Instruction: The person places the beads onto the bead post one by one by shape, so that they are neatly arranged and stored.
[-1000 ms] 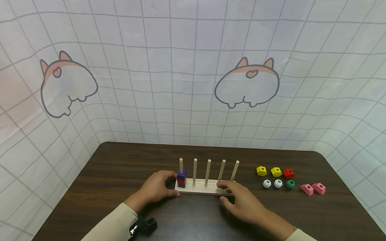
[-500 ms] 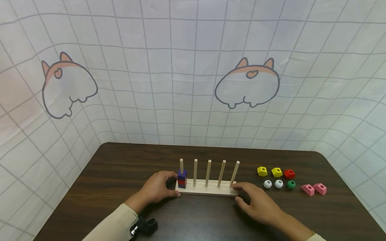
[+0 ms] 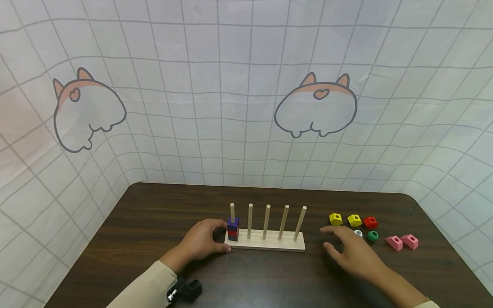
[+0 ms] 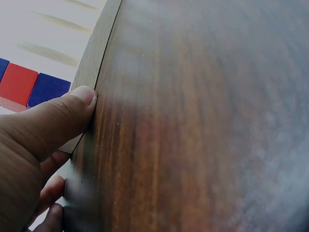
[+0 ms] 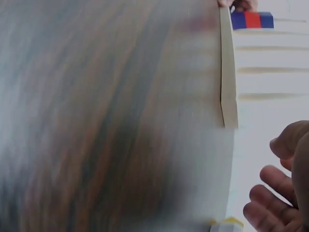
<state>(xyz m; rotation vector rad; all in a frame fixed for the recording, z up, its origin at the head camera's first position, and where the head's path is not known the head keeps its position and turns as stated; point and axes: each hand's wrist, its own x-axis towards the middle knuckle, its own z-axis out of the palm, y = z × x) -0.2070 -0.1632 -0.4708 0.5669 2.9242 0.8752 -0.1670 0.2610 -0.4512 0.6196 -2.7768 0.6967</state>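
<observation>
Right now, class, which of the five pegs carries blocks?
The leftmost peg, nearest the left hand: it alone carries blue and red blocks; the other four pegs stand bare.

Pegged base point(image 3: 265, 244) stands on table point(image 3: 254, 278); block stack point(image 3: 233, 229) on leftmost peg point(image 3: 232, 211); left hand point(image 3: 202, 240) at base's left end; loose pieces point(image 3: 367, 224) lie right

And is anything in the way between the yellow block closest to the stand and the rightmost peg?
Nothing visible: in the head view only table surface lies between the yellow block and the rightmost peg, which carries no block. The right hand is close by, on the person's side of that line.
</observation>
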